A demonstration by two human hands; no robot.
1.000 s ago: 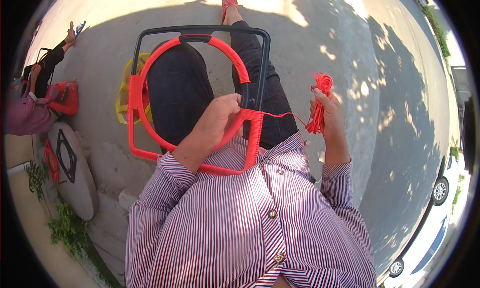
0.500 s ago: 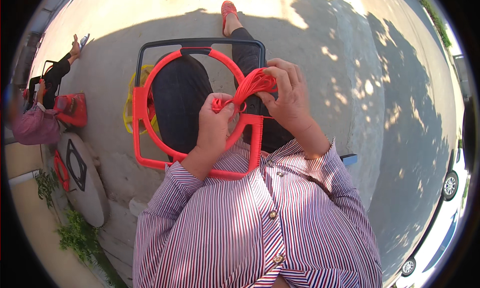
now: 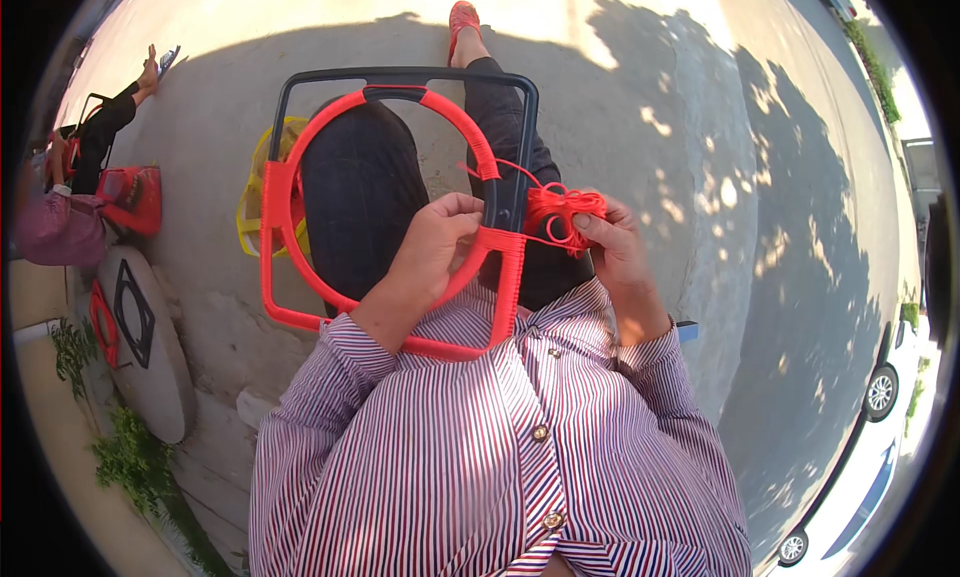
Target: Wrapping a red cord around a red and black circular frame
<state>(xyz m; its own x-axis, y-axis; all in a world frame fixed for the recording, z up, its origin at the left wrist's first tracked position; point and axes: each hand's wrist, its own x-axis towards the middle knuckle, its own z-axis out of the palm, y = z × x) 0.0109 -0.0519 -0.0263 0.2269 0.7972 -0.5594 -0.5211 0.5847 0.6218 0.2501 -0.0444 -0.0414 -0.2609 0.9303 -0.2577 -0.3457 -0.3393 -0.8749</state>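
A black square frame (image 3: 532,127) with a round ring inside rests over my lap. Red cord is wound tightly round its lower and left bars and most of the ring; the top bar and upper right side show bare black. My left hand (image 3: 432,245) reaches inside the ring, its fingers closed at the black joint on the ring's right side. Outside the frame's right bar, my right hand (image 3: 618,243) grips a looped bundle of red cord (image 3: 560,217). A loose strand runs from the bundle across the right bar to the ring.
A yellow bag (image 3: 250,202) lies on the ground behind the frame's left side. At far left another person (image 3: 65,227) sits beside a red bag (image 3: 135,199). A stone slab (image 3: 165,377) holds a black frame (image 3: 132,312) and a red one (image 3: 103,325). White cars stand at right.
The cord bundle has gone from above the ring's right side to outside the frame's right bar, in my right hand. My left hand has let go of the bundle and taken the frame's joint.
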